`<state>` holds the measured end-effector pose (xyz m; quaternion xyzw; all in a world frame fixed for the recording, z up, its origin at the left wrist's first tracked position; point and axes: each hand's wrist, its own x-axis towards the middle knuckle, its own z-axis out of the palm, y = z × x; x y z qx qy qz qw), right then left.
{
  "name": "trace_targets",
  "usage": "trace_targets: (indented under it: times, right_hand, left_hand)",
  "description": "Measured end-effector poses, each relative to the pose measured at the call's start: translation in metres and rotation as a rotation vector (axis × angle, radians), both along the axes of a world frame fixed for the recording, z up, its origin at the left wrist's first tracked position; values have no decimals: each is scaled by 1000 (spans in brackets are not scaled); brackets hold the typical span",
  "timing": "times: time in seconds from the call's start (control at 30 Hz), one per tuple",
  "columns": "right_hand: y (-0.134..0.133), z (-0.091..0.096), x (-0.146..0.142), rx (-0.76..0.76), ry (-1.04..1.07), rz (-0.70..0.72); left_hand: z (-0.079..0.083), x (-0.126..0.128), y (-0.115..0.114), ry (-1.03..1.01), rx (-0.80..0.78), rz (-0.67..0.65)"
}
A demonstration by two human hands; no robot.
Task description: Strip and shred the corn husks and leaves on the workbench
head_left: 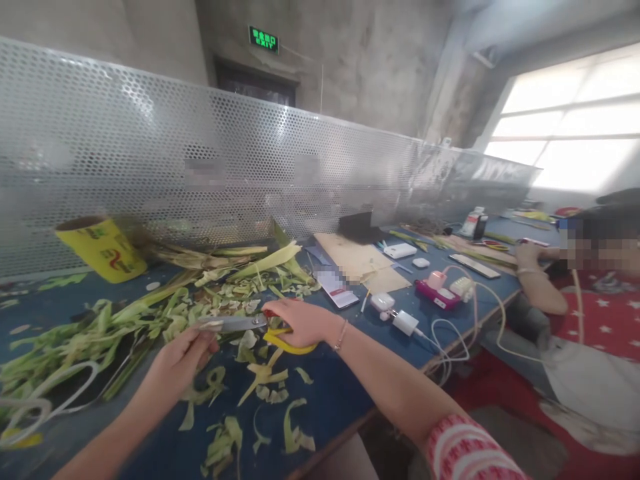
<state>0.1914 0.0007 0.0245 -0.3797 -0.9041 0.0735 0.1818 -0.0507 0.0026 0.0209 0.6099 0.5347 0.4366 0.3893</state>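
Observation:
My right hand [307, 325] is closed round the yellow-handled scissors [236, 324], whose blades point left. Close to the blade tips, my left hand [186, 352] is closed in a pinch on a small pale piece of husk [214, 325], partly hidden by the fingers. Green leafy husks [107, 323] lie heaped behind and to the left of my hands. Below them, curled green trimmings [223, 443] are scattered over the blue tabletop [345, 400]. Longer pale green leaves [265, 260] rest beyond the scissors.
A yellow cardboard tube [103, 248] stands at the back left before a perforated metal screen [150, 153]. Right of my hands lie a phone [336, 288], a white charger [405, 323], a magenta power strip [436, 293] and loose cables. Another person [590, 300] sits at the far right.

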Motion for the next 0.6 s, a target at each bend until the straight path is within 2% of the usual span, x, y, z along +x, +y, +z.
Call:
trace_targets:
  times: [0.07,0.27,0.37,0.5,0.6]
  right_hand:
    - [-1,3,-1,-18,5,34]
    - [-5,9,-4,-41,17,36]
    - [-6,9,-5,-9,29,29]
    - [-7,8,-6,49,-68,-6]
    - [-10,11,-8,85,-148,-50]
  left_hand:
    - [1,1,-1,53,24,-79]
    - [9,6,-5,-1,-15,-26]
    - [11,7,-7,-35,-21,-44]
    - [5,6,-6,-157,-54,-108]
    - [-2,4,-2,-244,-108,-106]
